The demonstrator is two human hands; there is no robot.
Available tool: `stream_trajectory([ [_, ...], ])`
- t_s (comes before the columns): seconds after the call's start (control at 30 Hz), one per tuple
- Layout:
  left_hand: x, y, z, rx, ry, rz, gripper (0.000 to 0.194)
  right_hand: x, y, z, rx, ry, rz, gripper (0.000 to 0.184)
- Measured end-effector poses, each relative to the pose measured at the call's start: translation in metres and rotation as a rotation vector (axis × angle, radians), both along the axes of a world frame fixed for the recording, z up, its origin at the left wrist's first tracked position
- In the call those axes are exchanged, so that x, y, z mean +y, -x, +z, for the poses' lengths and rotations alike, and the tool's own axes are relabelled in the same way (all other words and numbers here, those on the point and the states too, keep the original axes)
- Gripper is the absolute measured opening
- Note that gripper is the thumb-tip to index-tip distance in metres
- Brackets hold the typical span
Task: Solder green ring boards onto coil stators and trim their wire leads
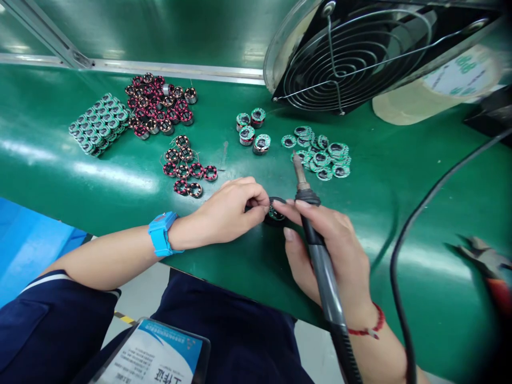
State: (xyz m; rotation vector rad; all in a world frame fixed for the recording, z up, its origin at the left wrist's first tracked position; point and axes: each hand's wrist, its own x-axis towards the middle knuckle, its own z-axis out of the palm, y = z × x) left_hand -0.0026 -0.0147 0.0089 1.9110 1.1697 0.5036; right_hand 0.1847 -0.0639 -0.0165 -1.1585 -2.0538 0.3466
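My right hand [334, 250] holds a soldering iron [326, 282], its tip pointing away from me and up off the bench. The index finger of that hand touches a small round black holder [277, 218] with a round part in it, partly covered by my fingers. At the left side of the holder, my left hand [234, 208] is closed in a pinch; what sits between those fingertips is too small to make out. Beyond my hands stand several wound motor coils topped with green boards [262, 143], and to their right lies a pile of loose round green circuit boards [322, 159].
Small wound coils [184, 169] lie left of my hands, with a larger heap of coils [158, 106] behind. A stacked block of boards [98, 125] stands far left. At the back are a fan [340, 64] and a tape roll [424, 96]. A cable [400, 234] and pliers [488, 261] lie right.
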Motion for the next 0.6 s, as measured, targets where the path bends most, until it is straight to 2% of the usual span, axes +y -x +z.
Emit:
stream_trajectory([
  [0.17, -0.0013, 0.0, 0.0008, 0.025, -0.015, -0.022, 0.008, 0.0006, 0.0005, 0.0011, -0.031, 0.001, 0.033, 0.069],
  [0.47, -0.0018, -0.0001, 0.0001, 0.008, 0.013, 0.014, 0.012, 0.0003, -0.0015, 0.0006, -0.007, 0.004, 0.007, 0.061],
  [0.6, -0.0017, -0.0003, 0.0006, 0.02, -0.002, 0.019, 0.013, -0.0021, -0.0018, 0.0022, 0.036, 0.026, -0.067, 0.057],
])
